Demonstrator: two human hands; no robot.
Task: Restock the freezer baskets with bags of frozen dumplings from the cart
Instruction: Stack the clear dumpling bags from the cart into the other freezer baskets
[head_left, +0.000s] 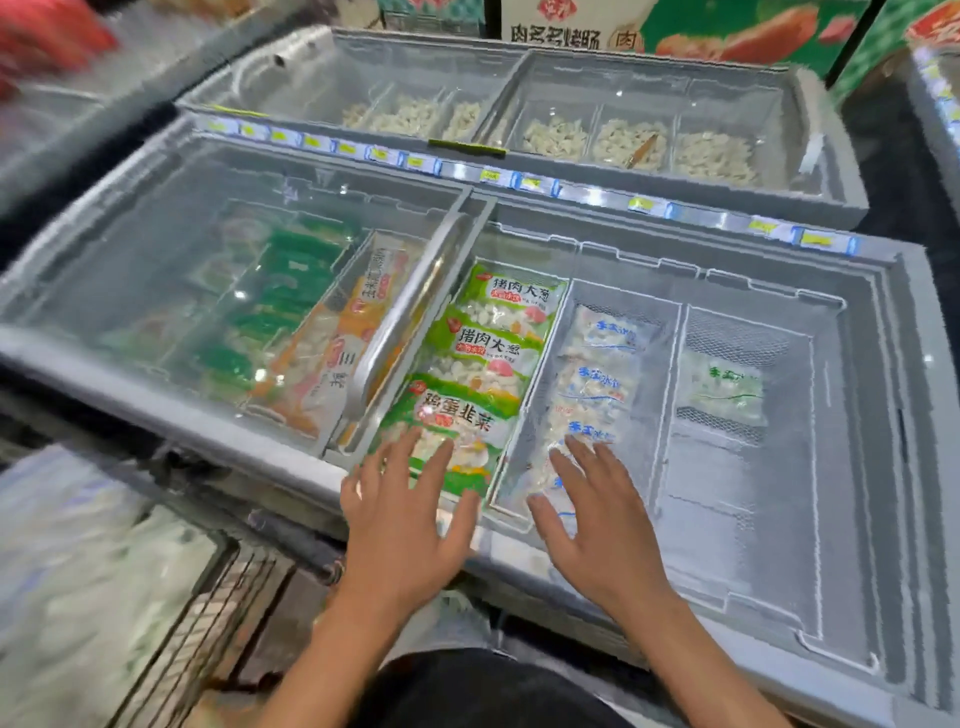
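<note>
The dumpling bags are clear plastic pouches showing pale dumplings inside. In the basket (540, 332) just right of the freezer's centre divider lie three green-and-white bags in a row from back to front: the back bag (511, 296), the middle bag (483, 358) and the front bag (457, 431), each with large dark characters and a small red round logo. The front one reaches the freezer's near edge. In the next basket (665, 374) to the right are clear bags with blue lettering (597, 384), overlapping in a row; at least four labels show, the nearest partly under a hand. The third basket (748, 457), nearer the right end, holds a single clear bag with green lettering (727, 389) toward its back; its front part is bare mesh.

The left hand (405, 519) lies palm down, fingers spread wide and flat, its fingertips on the lower end of the front green bag, gripping nothing. The right hand (592, 525) is also palm down with fingers splayed, resting over the near end of the blue-lettered row, not closed on anything. Both forearms reach forward over the freezer's (883, 467) near rim.

Under the closed glass lid (208, 270) on the left half are green packets and orange-and-white bags, blurred by the glass. A second freezer (810, 171) behind holds six compartments of loose pale dumplings. A wire cart (218, 613) stands at the lower left, its contents too blurred to tell.
</note>
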